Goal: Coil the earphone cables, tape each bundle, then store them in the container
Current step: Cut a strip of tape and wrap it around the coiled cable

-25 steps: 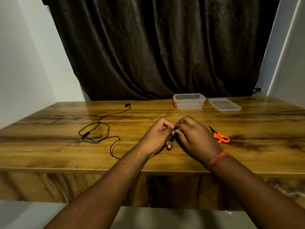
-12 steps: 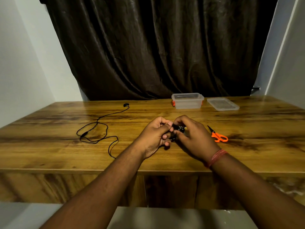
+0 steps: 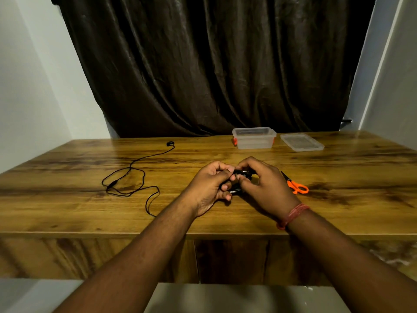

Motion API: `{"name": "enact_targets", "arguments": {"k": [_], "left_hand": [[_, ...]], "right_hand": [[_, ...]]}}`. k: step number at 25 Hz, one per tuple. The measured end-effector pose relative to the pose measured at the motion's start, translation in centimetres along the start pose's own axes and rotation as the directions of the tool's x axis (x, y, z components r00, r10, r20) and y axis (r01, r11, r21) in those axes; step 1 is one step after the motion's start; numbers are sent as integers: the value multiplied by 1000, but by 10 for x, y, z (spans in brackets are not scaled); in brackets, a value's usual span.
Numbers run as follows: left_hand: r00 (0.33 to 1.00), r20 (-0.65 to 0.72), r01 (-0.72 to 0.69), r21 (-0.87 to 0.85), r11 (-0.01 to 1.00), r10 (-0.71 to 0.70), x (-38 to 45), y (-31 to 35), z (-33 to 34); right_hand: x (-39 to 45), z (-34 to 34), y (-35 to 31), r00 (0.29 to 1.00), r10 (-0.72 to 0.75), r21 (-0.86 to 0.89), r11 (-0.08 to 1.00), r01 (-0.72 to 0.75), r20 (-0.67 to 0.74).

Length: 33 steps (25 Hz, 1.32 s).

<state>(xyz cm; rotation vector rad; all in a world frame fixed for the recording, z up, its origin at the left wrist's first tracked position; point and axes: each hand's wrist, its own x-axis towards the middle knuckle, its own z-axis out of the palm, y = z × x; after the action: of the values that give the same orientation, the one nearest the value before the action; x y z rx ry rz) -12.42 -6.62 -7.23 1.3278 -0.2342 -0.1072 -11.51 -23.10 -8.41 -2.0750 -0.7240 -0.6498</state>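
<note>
**Earphone bundle pinched between both my hands**

The earphone bundle (image 3: 238, 180), a small black coil, sits between my two hands just above the table (image 3: 67, 213), about midway between its near and far edges and slightly right of centre. My left hand (image 3: 211, 186) curls its fingers round the bundle's left side, thumb on top. My right hand (image 3: 264, 185) closes on the right side, fingertips pinching the upper loops. The hands meet over it, so most of the coil is hidden and I cannot tell whether any tape is on it. A red thread band (image 3: 291, 215) circles my right wrist.

A second earphone cable (image 3: 126, 177) lies loose and uncoiled on the left half of the surface, one earbud reaching toward the far edge. The clear container (image 3: 253, 138) stands open near the far edge, its lid (image 3: 301, 142) flat just to its right. Orange-handled scissors (image 3: 296, 186) lie beside my right hand.
</note>
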Motion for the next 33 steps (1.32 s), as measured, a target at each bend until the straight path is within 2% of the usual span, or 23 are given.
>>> {"name": "enact_targets", "arguments": {"k": [8, 12, 24, 30, 33], "left_hand": [[998, 56, 22, -43, 999, -20, 0, 0, -1], [999, 45, 15, 58, 998, -18, -2, 0, 0], [999, 29, -24, 138, 990, 20, -2, -2, 0], [994, 47, -110, 276, 955, 101, 4, -10, -5], [986, 56, -167, 428, 888, 159, 2, -11, -5]], "right_hand": [[-1, 0, -3, 993, -119, -91, 989, 117, -13], [0, 0, -4, 986, -164, -173, 971, 165, 17], [-1, -3, -2, 1000, -12, -34, 999, 13, 26], [-2, -6, -4, 998, 17, 3, 1000, -17, 53], [-2, -6, -5, 997, 37, -7, 999, -37, 62]]}}
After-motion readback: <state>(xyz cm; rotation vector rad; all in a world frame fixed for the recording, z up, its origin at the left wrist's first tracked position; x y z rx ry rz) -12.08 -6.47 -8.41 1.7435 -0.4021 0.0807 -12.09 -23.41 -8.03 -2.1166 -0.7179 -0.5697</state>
